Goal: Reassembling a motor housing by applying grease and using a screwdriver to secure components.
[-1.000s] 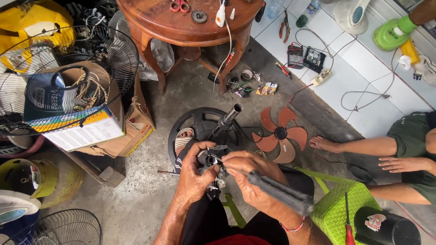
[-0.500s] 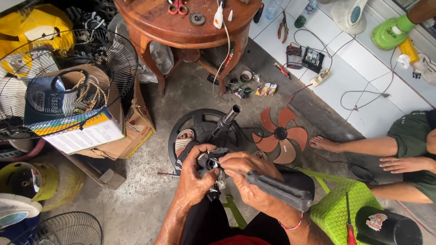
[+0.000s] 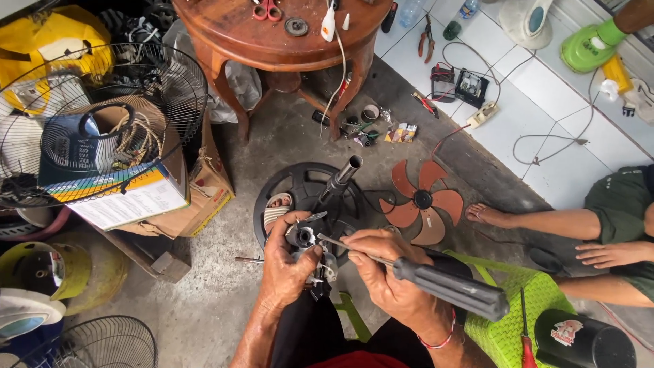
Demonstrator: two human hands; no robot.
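Low at centre, over your lap, the small fan motor (image 3: 308, 251) sits clamped in your left hand (image 3: 289, 269), fingers curled closed around its dark body with the shaft end facing up. Your right hand (image 3: 388, 276) is closed around the black-handled screwdriver (image 3: 436, 279); its metal shank runs leftward and the tip meets the top of the motor. The handle points out to your right, above the green plastic stool (image 3: 538, 307).

Just beyond the motor, the round black fan base (image 3: 303, 191) lies on the concrete floor with its upright pole (image 3: 340, 178) tilted toward you, and a sandalled foot (image 3: 276, 210) rests on its rim. Beside the base to the right lies a brown fan blade (image 3: 422, 201).

Farther out, a round wooden table (image 3: 279, 34) stands at the top, small parts (image 3: 371, 126) scattered near its legs. A wire fan guard (image 3: 102, 123) sits at left above a cardboard box (image 3: 184, 204). At the right edge another person's leg and hand (image 3: 606, 253) show, well apart from your work.
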